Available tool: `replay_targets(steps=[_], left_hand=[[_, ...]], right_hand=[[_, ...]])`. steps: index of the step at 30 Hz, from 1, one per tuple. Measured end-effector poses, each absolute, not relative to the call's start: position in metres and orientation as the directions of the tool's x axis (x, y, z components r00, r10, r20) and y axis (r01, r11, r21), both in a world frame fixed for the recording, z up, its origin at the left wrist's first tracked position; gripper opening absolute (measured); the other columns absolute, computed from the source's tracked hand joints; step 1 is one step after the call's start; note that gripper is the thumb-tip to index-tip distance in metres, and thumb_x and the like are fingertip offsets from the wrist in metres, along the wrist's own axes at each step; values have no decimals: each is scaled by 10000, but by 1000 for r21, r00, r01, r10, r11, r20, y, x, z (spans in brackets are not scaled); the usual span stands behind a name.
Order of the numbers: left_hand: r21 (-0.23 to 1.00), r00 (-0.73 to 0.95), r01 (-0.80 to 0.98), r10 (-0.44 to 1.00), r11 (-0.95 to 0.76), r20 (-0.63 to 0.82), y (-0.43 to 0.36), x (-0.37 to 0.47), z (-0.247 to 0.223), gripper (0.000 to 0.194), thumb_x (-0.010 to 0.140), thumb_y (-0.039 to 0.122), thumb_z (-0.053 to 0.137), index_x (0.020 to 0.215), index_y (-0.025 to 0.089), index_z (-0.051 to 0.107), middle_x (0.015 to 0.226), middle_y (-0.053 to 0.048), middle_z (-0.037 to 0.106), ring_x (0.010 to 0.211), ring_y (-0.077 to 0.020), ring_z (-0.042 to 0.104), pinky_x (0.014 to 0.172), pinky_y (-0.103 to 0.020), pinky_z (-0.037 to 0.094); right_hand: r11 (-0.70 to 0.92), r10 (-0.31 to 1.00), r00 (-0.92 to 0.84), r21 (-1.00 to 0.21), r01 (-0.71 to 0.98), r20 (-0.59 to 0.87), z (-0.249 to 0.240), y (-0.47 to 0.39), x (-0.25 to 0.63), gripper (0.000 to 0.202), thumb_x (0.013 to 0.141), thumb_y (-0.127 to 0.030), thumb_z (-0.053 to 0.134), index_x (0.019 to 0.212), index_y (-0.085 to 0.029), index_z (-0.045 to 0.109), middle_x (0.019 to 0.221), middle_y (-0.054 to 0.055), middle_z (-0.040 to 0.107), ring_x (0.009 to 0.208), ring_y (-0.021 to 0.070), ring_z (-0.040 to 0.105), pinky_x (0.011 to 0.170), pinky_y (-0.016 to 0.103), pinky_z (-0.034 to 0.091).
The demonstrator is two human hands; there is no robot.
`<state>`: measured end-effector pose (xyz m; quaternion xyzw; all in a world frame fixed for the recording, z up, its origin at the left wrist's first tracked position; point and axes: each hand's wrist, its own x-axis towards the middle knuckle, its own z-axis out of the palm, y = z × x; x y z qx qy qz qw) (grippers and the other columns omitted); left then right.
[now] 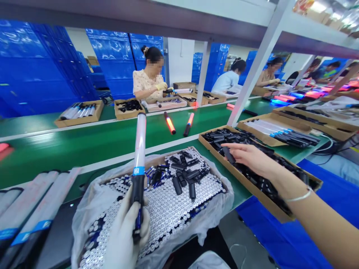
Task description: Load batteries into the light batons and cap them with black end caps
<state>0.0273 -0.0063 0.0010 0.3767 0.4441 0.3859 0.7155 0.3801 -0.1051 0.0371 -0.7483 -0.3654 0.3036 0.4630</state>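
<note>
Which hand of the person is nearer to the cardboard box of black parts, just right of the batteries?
Right. The right hand is over this box, holding a black part; the gloved left hand is farther left, over the batteries, holding a white-tubed stick.

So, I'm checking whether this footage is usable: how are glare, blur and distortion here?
In the head view, pale glare sits on the green belt and shiny streaks on the blue sheeting; the wand in the left hand looks fairly crisp, while the upper-right background clutter is soft; the right forearm looks stretched toward the corner, suggesting wide-angle distortion.
</note>
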Motion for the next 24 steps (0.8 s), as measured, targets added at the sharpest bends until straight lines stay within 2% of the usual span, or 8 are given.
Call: replay_targets(steps=[2, 5, 9, 12, 15, 17, 20, 24], left_hand=[[893, 385, -213, 874, 397, -297, -4, 25, 1, 528, 786, 454, 687, 1264, 277, 549, 620, 62, 472, 433, -47, 372, 360, -143, 301], [894, 446, -235, 860, 380, -248, -2, 18, 2, 490, 835, 505, 618, 1237, 233, 547, 544, 77, 392, 407, -49, 320, 349, -148, 253], [891, 423, -244, 868, 383, -258, -3, 6, 3, 534, 850, 538, 578, 1286, 239, 500, 577, 68, 417, 423, -47, 328, 352, -138, 252], [889, 397, -264, 882, 374, -254, -3, -2, -1, 523, 853, 527, 583, 1287, 247, 498, 658, 51, 482, 428, -38, 330, 340, -130, 250], [880, 365, -284, 891, 382, -269, -2, -6, -6, 476, 844, 516, 603, 1241, 263, 532, 772, 31, 548, 445, -26, 362, 340, -123, 263], [870, 337, -280, 890, 405, -306, -2, -6, -8, 464, 834, 515, 618, 1230, 283, 546, 786, 36, 561, 444, -21, 375, 340, -117, 271], [836, 256, -279, 875, 473, -410, -1, -5, -9, 515, 771, 478, 697, 1245, 323, 568, 901, 21, 629, 523, -35, 514, 397, -113, 391], [780, 119, -295, 831, 551, -543, 5, -4, -13, 547, 678, 420, 766, 1205, 363, 631, 1147, 3, 665, 801, -130, 675, 583, -193, 577]], right_hand=[[-188, 898, 415, -980, 64, -146, 44, -94, 339, 542, 829, -367, 618, 1341, -207, 549, 1013, 56, 681, 826, 147, 686, 713, 252, 541], [-104, 957, 276, -994, 29, -92, 47, -75, 287, 544, 807, -436, 701, 1285, -225, 550, 833, 2, 635, 678, 100, 633, 593, 204, 479], [-81, 977, 204, -992, 92, -61, 38, -47, 253, 415, 788, -502, 709, 1029, -177, 618, 754, 13, 638, 669, 95, 608, 591, 190, 461], [-92, 980, 195, -953, 287, -36, 21, -30, 248, 380, 815, -506, 654, 1017, -185, 653, 794, 48, 679, 734, 141, 646, 668, 251, 516], [-81, 951, 280, -763, 641, 134, -1, -28, 256, 302, 849, -435, 575, 1008, -211, 701, 1012, 76, 696, 791, 173, 669, 773, 332, 545], [-131, 906, 338, -593, 795, 253, -13, -37, 270, 308, 853, -401, 546, 1039, -221, 715, 1210, 78, 640, 700, 144, 647, 807, 367, 547], [-248, 858, 413, -459, 853, 304, -15, -61, 308, 366, 884, -401, 512, 1154, -232, 692, 1278, 70, 610, 600, 113, 601, 807, 363, 553], [-424, 770, 544, -369, 827, 335, 3, -82, 386, 299, 878, -255, 498, 1038, -183, 740, 1083, 98, 703, 826, 215, 661, 907, 400, 513]])
